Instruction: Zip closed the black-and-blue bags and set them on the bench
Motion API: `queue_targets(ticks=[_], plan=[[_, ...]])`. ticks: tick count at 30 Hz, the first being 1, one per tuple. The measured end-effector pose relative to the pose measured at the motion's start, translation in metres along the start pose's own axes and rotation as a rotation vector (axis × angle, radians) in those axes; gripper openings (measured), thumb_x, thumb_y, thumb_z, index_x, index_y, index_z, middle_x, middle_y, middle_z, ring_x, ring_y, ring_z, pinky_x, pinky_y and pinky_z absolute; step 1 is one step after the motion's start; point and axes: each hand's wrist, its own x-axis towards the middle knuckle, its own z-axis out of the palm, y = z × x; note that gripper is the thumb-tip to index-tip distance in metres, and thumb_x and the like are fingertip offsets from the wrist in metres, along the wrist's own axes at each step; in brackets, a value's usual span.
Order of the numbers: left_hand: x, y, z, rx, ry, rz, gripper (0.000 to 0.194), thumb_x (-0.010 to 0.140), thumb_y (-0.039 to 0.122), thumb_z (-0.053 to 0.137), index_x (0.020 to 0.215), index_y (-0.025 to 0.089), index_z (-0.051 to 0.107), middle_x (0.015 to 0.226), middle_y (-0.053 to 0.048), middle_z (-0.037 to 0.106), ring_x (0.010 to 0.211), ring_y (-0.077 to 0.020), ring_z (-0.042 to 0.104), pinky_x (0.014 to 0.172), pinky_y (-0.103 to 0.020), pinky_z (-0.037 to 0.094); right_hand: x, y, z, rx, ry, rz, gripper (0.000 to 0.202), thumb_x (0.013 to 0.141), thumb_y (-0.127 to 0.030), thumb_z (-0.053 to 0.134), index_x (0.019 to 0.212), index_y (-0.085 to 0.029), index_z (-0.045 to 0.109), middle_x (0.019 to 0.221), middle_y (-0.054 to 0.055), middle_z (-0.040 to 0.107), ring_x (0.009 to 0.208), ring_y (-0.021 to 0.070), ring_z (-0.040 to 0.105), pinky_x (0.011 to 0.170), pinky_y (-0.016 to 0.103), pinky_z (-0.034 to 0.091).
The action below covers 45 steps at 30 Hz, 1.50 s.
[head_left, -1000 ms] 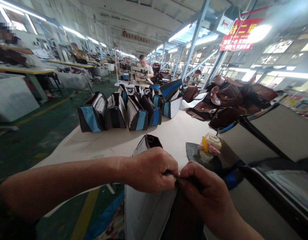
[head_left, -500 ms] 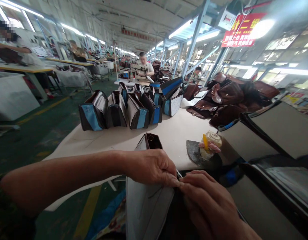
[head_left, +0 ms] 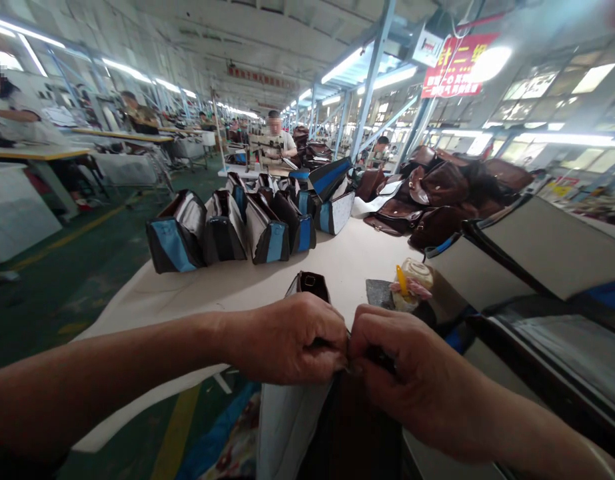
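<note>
An unfinished bag point(head_left: 287, 413) with a whitish panel and a dark brown side stands in front of me, partly covered by my arms. My left hand point(head_left: 297, 340) is closed, pinching the bag's upper edge. Close against it, my right hand point(head_left: 402, 363) pinches the same edge with thumb and curled fingers. The fingertips of both hands nearly meet, and the exact bit of edge between them is hidden. Beyond my left hand, the bag's dark open end shows a small metal-looking rectangle.
Several unfinished bags point(head_left: 270, 237) with blue and black ends stand across the pale table point(head_left: 227, 290). A roundish container point(head_left: 412, 283) with a yellow-handled tool sits to the right. Brown bags point(head_left: 442, 187) are heaped behind it. Large pale panels point(head_left: 527, 247) crowd the right side. Co-workers sit farther off.
My right hand has gone from lying with fingers extended over the edge to a curled pinch, raised beside my left hand. The view has shifted slightly.
</note>
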Motion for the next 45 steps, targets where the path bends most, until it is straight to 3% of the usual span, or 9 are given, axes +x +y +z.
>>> queue_targets(ticks=[3, 5, 9, 12, 14, 17, 23, 33, 45], plan=[[-0.007, -0.007, -0.015, -0.092, 0.021, -0.038, 0.014, 0.087, 0.017, 0.056, 0.074, 0.018, 0.056, 0.074, -0.002, 0.057, 0.074, -0.0164, 0.054, 0.072, -0.028, 0.041, 0.014, 0.000, -0.006, 0.103, -0.018, -0.037, 0.013, 0.087, -0.013, 0.061, 0.076, -0.020, 0.059, 0.078, -0.001, 0.060, 0.072, 0.0134, 0.051, 0.063, 0.027, 0.037], [-0.017, -0.015, -0.022, -0.180, 0.042, -0.099, 0.016, 0.088, 0.022, 0.057, 0.073, 0.017, 0.057, 0.076, -0.002, 0.056, 0.075, -0.0165, 0.053, 0.073, -0.028, 0.041, 0.025, 0.010, -0.011, 0.279, -0.106, -0.043, 0.022, 0.102, -0.032, 0.052, 0.092, -0.019, 0.067, 0.089, 0.003, 0.066, 0.081, 0.0169, 0.057, 0.071, 0.029, 0.044], [-0.043, -0.034, -0.023, -0.419, 0.118, -0.231, 0.021, 0.083, 0.030, 0.061, 0.068, 0.017, 0.055, 0.076, -0.002, 0.056, 0.074, -0.0171, 0.051, 0.070, -0.029, 0.040, 0.039, 0.037, -0.002, 0.361, -0.207, -0.053, 0.034, 0.102, -0.048, 0.053, 0.111, -0.019, 0.068, 0.108, 0.007, 0.067, 0.101, 0.0229, 0.058, 0.089, 0.034, 0.044], [-0.057, -0.032, -0.022, -0.423, 0.131, -0.309, 0.016, 0.079, 0.029, 0.062, 0.071, 0.016, 0.058, 0.077, -0.002, 0.057, 0.075, -0.0172, 0.051, 0.072, -0.029, 0.041, 0.041, 0.047, 0.017, 0.487, -0.258, -0.117, 0.034, 0.099, -0.048, 0.060, 0.116, -0.020, 0.067, 0.116, 0.008, 0.064, 0.109, 0.0246, 0.055, 0.096, 0.036, 0.041], [-0.061, -0.022, -0.024, -0.402, 0.123, -0.367, 0.012, 0.076, 0.025, 0.065, 0.083, 0.015, 0.064, 0.082, -0.001, 0.059, 0.078, -0.0167, 0.052, 0.073, -0.028, 0.041, 0.041, 0.048, 0.026, 0.582, -0.262, -0.122, 0.032, 0.097, -0.046, 0.063, 0.115, -0.020, 0.066, 0.111, 0.007, 0.062, 0.101, 0.0216, 0.054, 0.088, 0.032, 0.042], [-0.058, -0.003, -0.025, -0.430, 0.109, -0.452, 0.027, 0.077, 0.029, 0.069, 0.100, 0.015, 0.067, 0.089, 0.000, 0.061, 0.081, -0.0163, 0.053, 0.072, -0.027, 0.041, 0.042, 0.046, 0.035, 0.686, -0.266, -0.084, 0.028, 0.094, -0.043, 0.068, 0.108, -0.020, 0.062, 0.095, 0.002, 0.056, 0.084, 0.0159, 0.048, 0.071, 0.027, 0.039], [-0.042, 0.004, -0.005, -0.366, 0.232, -0.588, 0.041, 0.080, 0.055, 0.075, 0.083, 0.015, 0.068, 0.069, 0.004, 0.050, 0.064, -0.0116, 0.040, 0.055, -0.026, 0.029, 0.046, 0.050, 0.041, 0.881, -0.254, -0.097, 0.036, 0.084, -0.037, 0.082, 0.104, -0.021, 0.056, 0.102, 0.003, 0.058, 0.092, 0.0172, 0.052, 0.079, 0.029, 0.043], [-0.037, -0.004, 0.006, -0.466, 0.298, -0.660, 0.016, 0.075, 0.029, 0.074, 0.080, 0.014, 0.072, 0.062, 0.005, 0.051, 0.057, -0.0094, 0.038, 0.051, -0.025, 0.025, 0.046, 0.053, 0.038, 0.954, -0.288, -0.044, 0.036, 0.081, -0.033, 0.085, 0.101, -0.018, 0.058, 0.094, 0.001, 0.058, 0.080, 0.0126, 0.049, 0.067, 0.024, 0.039], [-0.033, 0.000, 0.008, -0.446, 0.292, -0.682, 0.015, 0.074, 0.029, 0.069, 0.078, 0.014, 0.070, 0.060, 0.006, 0.047, 0.055, -0.0092, 0.036, 0.049, -0.025, 0.022, 0.045, 0.046, 0.034, 0.857, -0.249, 0.022, 0.029, 0.083, -0.035, 0.078, 0.095, -0.016, 0.060, 0.079, -0.002, 0.054, 0.068, 0.0105, 0.042, 0.057, 0.023, 0.031]])
